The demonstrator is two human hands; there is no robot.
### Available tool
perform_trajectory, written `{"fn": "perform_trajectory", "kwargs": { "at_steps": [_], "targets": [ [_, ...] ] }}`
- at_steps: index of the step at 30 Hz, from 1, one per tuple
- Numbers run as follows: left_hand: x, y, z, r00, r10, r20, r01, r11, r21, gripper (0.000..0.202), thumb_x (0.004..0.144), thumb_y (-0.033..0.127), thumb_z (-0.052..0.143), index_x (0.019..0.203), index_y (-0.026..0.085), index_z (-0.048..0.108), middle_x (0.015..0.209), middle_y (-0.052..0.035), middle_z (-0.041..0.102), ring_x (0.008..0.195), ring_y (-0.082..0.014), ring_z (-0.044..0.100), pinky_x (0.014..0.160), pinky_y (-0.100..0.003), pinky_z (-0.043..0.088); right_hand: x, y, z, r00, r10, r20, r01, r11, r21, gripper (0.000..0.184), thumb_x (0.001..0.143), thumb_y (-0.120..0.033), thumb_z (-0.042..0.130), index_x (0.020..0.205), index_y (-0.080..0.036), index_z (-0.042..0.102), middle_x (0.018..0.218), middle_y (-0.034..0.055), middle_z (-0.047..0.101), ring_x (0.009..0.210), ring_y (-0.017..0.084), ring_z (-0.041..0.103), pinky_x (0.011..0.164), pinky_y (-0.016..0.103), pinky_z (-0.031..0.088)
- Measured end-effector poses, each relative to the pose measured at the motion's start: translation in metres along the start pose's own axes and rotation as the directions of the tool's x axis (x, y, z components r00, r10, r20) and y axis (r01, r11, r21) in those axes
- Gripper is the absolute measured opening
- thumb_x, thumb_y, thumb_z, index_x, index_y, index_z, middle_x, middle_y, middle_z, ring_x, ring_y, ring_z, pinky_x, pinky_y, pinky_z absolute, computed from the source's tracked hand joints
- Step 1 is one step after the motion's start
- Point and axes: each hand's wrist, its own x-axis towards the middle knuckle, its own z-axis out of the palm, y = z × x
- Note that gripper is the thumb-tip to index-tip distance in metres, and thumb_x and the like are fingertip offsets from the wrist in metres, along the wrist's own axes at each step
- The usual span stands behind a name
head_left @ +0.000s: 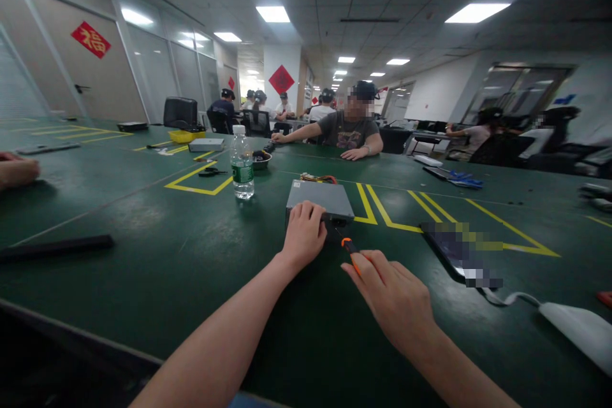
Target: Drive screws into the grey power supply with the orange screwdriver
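Observation:
A grey metal box point(319, 198) lies on the green table point(143, 242) in front of me. My left hand point(303, 231) rests on its near edge, fingers curled over the top, holding it steady. My right hand point(389, 290) is closed round an orange-handled screwdriver point(350, 248), whose dark tip points at the near face of the box. A bundle of coloured wires point(318, 177) sticks out behind the box.
A water bottle point(242, 162) stands left of the box, with a small bowl point(261, 159) behind it. A dark tablet point(454, 248) and white cable lie to the right. A black bar point(57, 247) lies at left. A person point(345, 131) sits across the table; others work behind.

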Motion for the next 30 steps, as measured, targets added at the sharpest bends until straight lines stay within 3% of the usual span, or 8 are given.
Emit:
{"fn": "perform_trajectory", "kwargs": {
  "at_steps": [4,8,11,16,19,21,25,30],
  "targets": [
    [0.000,0.000,0.001,1.000,-0.007,-0.006,0.007,1.000,-0.009,0.022,0.076,0.014,0.048,0.098,0.021,0.048,0.100,-0.0053,0.048,0.094,-0.0212,0.043,0.085,-0.036,0.038,0.002,-0.005,0.000,0.997,0.075,-0.021,-0.074,0.997,0.030,0.013,0.085,-0.020,0.047,0.094,-0.013,0.052,0.096,0.0122,0.058,0.074,0.016,0.057,0.065,0.028,0.043],
    [0.000,0.000,0.001,1.000,-0.001,-0.005,0.001,1.000,-0.006,0.022,0.077,0.015,0.048,0.098,0.020,0.048,0.100,-0.0052,0.048,0.094,-0.0207,0.042,0.086,-0.035,0.038,0.002,-0.011,0.004,0.998,-0.047,-0.040,0.051,0.992,0.116,0.021,0.083,-0.009,0.042,0.102,-0.011,0.050,0.106,0.0172,0.055,0.096,0.022,0.055,0.077,0.034,0.045],
    [0.000,-0.001,0.001,1.000,-0.006,-0.007,0.006,1.000,0.000,0.021,0.076,0.015,0.049,0.097,0.020,0.049,0.099,-0.0052,0.048,0.094,-0.0207,0.043,0.086,-0.035,0.038,0.004,-0.009,0.003,0.995,-0.084,-0.053,0.090,0.990,0.109,0.019,0.084,-0.011,0.046,0.102,-0.014,0.051,0.099,0.0120,0.059,0.090,0.019,0.057,0.077,0.032,0.045],
    [0.000,0.000,0.001,1.000,-0.001,-0.017,0.001,1.000,-0.003,0.022,0.076,0.014,0.048,0.097,0.020,0.048,0.099,-0.0052,0.048,0.094,-0.0205,0.043,0.085,-0.035,0.038,0.010,-0.003,-0.002,0.999,0.025,-0.040,-0.021,0.996,0.088,0.014,0.084,-0.026,0.052,0.092,-0.015,0.053,0.081,0.0062,0.061,0.068,0.015,0.056,0.064,0.028,0.044],
    [0.000,0.000,0.000,1.000,0.000,-0.015,0.000,1.000,-0.005,0.021,0.076,0.014,0.047,0.096,0.020,0.048,0.099,-0.0052,0.048,0.093,-0.0204,0.043,0.085,-0.035,0.038,0.010,-0.005,-0.002,0.997,0.066,-0.027,-0.063,0.992,0.105,0.018,0.085,-0.023,0.047,0.096,-0.010,0.052,0.098,0.0156,0.059,0.084,0.020,0.057,0.069,0.033,0.047],
    [0.000,0.000,0.000,1.000,-0.002,-0.011,0.002,1.000,-0.009,0.021,0.076,0.014,0.047,0.096,0.020,0.048,0.098,-0.0053,0.048,0.093,-0.0205,0.043,0.085,-0.036,0.038,0.009,-0.008,-0.001,0.999,0.013,-0.035,-0.008,0.988,0.152,0.018,0.084,-0.015,0.043,0.099,-0.009,0.052,0.108,0.0185,0.056,0.097,0.023,0.054,0.077,0.036,0.047],
    [0.000,0.001,-0.001,1.000,-0.005,-0.008,0.005,1.000,-0.014,0.022,0.076,0.014,0.048,0.097,0.020,0.048,0.098,-0.0055,0.048,0.093,-0.0208,0.043,0.085,-0.036,0.038,0.010,-0.011,-0.001,0.990,-0.130,-0.048,0.137,0.966,0.221,0.019,0.082,-0.009,0.044,0.095,-0.017,0.056,0.102,0.0112,0.061,0.096,0.020,0.055,0.081,0.036,0.046],
    [0.000,0.001,0.001,1.000,-0.008,-0.011,0.008,1.000,0.002,0.021,0.076,0.015,0.049,0.097,0.020,0.048,0.098,-0.0054,0.048,0.093,-0.0207,0.043,0.085,-0.035,0.038,0.014,-0.008,-0.004,0.997,-0.025,-0.070,0.039,0.976,0.215,0.007,0.082,-0.019,0.052,0.087,-0.017,0.057,0.092,0.0095,0.062,0.084,0.017,0.057,0.076,0.033,0.047]
  ]
}}
